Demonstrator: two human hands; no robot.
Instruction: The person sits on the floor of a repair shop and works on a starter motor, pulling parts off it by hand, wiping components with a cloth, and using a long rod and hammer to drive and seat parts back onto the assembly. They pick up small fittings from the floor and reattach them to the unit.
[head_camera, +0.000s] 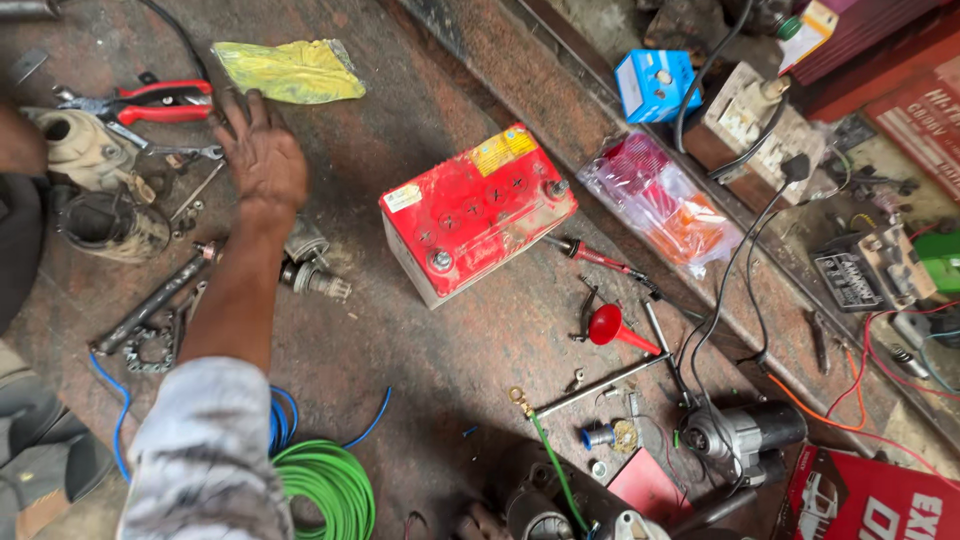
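My left hand reaches up and left over the stone floor, palm down with fingers spread, holding nothing. Its fingertips lie by a small spanner and just below red-handled pliers. Under my forearm sits a small geared starter part. At the bottom edge, what looks like the fingers of my right hand rest by a dark motor housing; its grip is hidden. A red-topped car battery stands in the middle.
A yellow cloth lies at the top. A red funnel, screwdriver, rods and a starter motor lie to the right. Green wire coil and blue wire lie at the bottom. Metal housings sit left. A raised ledge crosses diagonally.
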